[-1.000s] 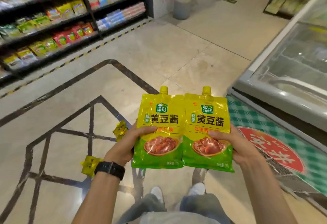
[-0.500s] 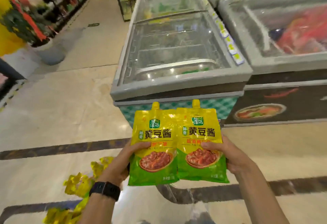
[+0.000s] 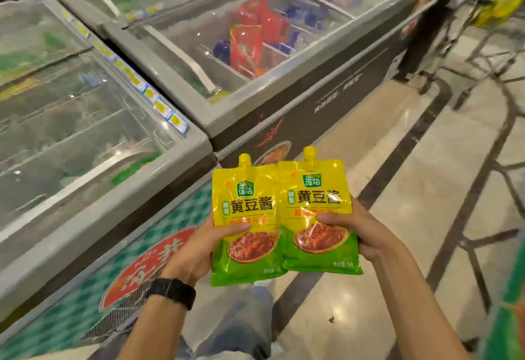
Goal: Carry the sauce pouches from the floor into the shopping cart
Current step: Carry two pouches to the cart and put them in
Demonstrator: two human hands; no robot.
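Observation:
I hold two yellow-and-green sauce pouches side by side in front of me, spouts up. My left hand (image 3: 196,249) grips the left pouch (image 3: 245,217) at its lower edge, thumb across the front. My right hand (image 3: 366,234) grips the right pouch (image 3: 315,206) the same way. The pouches overlap slightly in the middle. A wire shopping cart (image 3: 483,41) stands blurred at the far upper right, with something yellow inside it.
Two chest freezers with glass lids, a left freezer (image 3: 85,121) and a right freezer (image 3: 255,55), run along my left and ahead. Between me and the cart stretches tiled floor (image 3: 412,189) with dark inlaid lines. My legs show below the pouches.
The view has swung right: shelves and loose pouches on the floor left the frame, the freezers slid left, and the cart came into view. Both hands keep the same grip.

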